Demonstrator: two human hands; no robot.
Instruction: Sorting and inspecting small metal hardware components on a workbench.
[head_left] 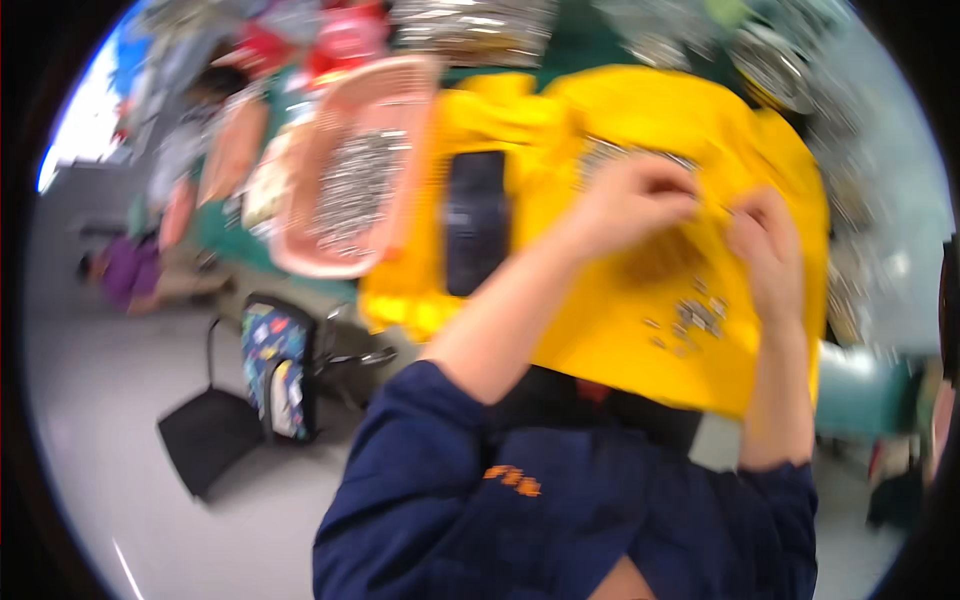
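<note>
Both my hands are raised over a yellow cloth (600,345) on the table, a short gap between them. My left hand (632,203) is closed in a pinch, its fingertips pointing right. Opposite it, my right hand (768,240) is also pinched, fingers bent toward the left one. Whatever either pinch holds is too small and blurred to name. Below the hands, small silvery metal pieces (697,316) lie scattered on the cloth. Another group of shiny metal parts (598,158) sits just beyond my left hand, partly covered by it.
A dark, phone-shaped rectangular object (475,222) lies left of my left forearm. Farther left stands a pink plastic basket (293,235) holding many slim metal parts (362,185). Clear bags (475,28) are at the back. A chair with a patterned bag (280,365) and a person in purple (130,273) are at left.
</note>
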